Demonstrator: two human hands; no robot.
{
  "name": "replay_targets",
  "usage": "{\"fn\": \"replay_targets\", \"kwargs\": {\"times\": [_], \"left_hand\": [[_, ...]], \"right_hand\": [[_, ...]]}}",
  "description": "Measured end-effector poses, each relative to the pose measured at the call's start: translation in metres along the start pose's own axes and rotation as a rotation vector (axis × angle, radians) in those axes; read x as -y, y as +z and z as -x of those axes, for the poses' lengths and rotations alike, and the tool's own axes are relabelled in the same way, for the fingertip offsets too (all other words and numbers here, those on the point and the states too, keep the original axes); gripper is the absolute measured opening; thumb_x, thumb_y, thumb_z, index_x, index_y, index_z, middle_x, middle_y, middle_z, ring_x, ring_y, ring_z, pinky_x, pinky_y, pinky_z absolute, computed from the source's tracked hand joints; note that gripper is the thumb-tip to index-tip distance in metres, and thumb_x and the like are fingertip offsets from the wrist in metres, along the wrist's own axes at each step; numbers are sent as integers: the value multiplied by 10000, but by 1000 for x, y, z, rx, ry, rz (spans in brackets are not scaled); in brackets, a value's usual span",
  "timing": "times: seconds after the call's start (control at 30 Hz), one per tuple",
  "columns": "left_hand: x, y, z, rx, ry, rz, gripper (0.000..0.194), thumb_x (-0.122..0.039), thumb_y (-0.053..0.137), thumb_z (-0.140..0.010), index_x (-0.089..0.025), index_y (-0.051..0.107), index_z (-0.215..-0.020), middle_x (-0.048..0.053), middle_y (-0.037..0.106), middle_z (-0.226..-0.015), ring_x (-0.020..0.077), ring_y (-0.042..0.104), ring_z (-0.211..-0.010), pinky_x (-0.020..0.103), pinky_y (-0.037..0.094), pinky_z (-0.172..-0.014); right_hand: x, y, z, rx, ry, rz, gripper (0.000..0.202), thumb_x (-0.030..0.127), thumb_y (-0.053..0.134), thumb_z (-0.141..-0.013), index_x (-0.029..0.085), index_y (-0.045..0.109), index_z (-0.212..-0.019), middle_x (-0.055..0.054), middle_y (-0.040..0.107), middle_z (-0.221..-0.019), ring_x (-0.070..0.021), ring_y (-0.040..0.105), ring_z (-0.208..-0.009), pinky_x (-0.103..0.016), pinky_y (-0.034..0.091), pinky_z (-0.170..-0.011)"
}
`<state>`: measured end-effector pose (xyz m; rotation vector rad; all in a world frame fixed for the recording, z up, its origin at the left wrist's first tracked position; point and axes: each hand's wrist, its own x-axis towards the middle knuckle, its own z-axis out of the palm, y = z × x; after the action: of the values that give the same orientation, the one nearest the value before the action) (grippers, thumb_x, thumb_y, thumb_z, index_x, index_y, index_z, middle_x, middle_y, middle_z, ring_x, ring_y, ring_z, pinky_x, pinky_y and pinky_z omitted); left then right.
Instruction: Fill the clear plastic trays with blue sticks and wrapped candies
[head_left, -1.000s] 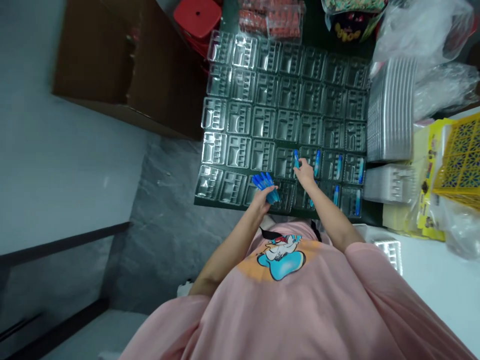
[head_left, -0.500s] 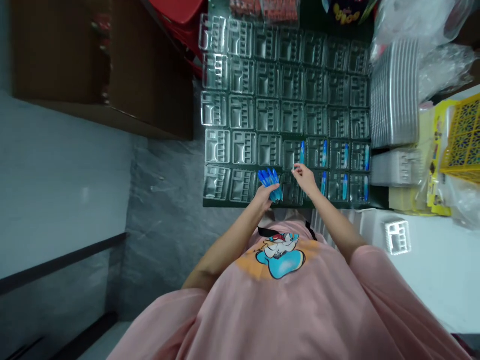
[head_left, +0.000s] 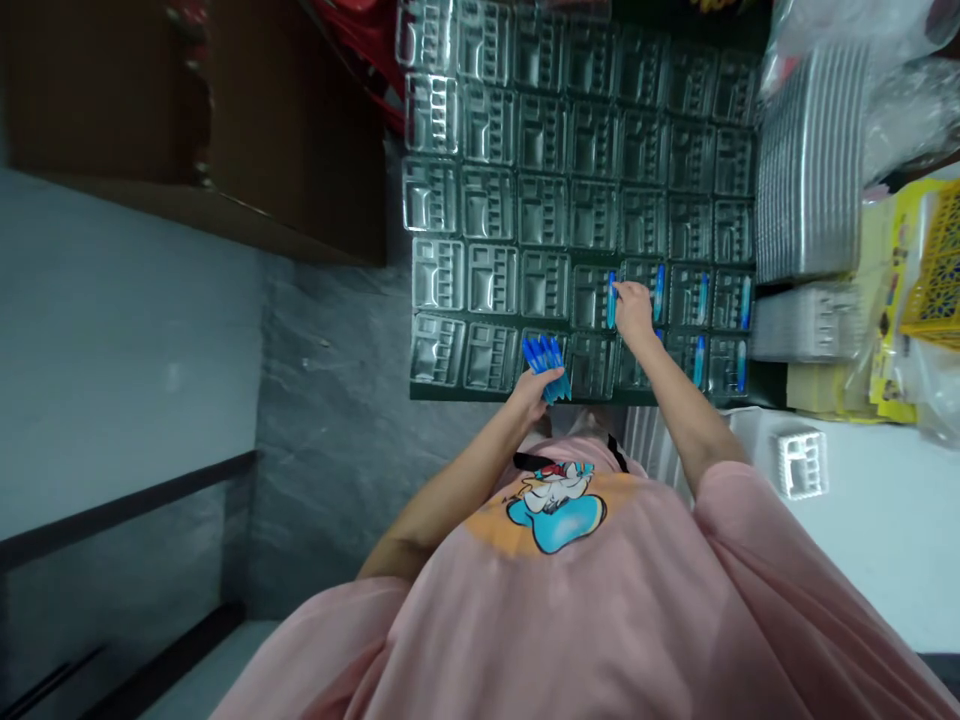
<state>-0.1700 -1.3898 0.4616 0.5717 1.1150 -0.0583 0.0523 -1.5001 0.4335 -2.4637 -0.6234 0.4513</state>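
My left hand (head_left: 534, 390) is closed around a bunch of blue pens (head_left: 546, 362), their darker ends fanned out over the front row of trays. My right hand (head_left: 634, 310) has its fingers bent together at the upper part of a single blue pen (head_left: 611, 305), which lies upright in the right-hand slot of a clear plastic tray (head_left: 589, 297). To the right, blue pens (head_left: 703, 298) lie in the same slot of several trays in the two nearest rows. My right hand and forearm partly cover trays there.
Rows of clear compartment trays (head_left: 544, 205) cover the dark green table. Stacked clear trays (head_left: 814, 165) and a yellow basket (head_left: 934, 290) stand at the right. A cardboard box (head_left: 292, 150) is at the left. One loose tray (head_left: 802, 463) lies on the white surface.
My right hand has moved up and right, from below the pen in the fourth-column tray to that pen. My left hand still holds the bunch. The view has shifted slightly.
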Motion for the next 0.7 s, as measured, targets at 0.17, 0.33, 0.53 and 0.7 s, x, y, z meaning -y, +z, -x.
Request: {"fn": "replay_targets", "kwargs": {"times": [0.17,0.33,0.53,0.7], "left_hand": [[6,14,4,63,9,-19,388,-204,903,-456,-135,679,-765,14,679,-662,140,617,-605,281,507,-660],[29,14,14,121,-101,-119,441,-192,936,-379,-108,711,-748,48,696,-656,159,630,-604,297,511,-658],[42,-11,16,21,-144,-214,450,-194,938,-362,-104,729,-750,43,683,-629,139,610,-572,258,477,-598],[37,-16,17,33,-155,-199,502,-185,932,-377,-103,730,-829,43,684,-653,147,620,-587,256,470,-594]], "right_hand": [[21,9,95,486,53,-503,246,352,652,-771,184,670,-949,-25,675,-822,-174,629,-768,-327,510,-775],[18,28,178,383,305,-731,259,351,650,-706,203,615,-916,21,645,-760,-144,622,-716,-289,512,-730],[-9,25,184,128,408,-411,215,326,601,-726,221,622,-912,9,625,-762,-164,602,-695,-319,510,-755],[-20,28,154,68,365,-233,281,284,588,-763,199,615,-1029,-1,613,-762,-176,593,-698,-339,496,-793]]}}
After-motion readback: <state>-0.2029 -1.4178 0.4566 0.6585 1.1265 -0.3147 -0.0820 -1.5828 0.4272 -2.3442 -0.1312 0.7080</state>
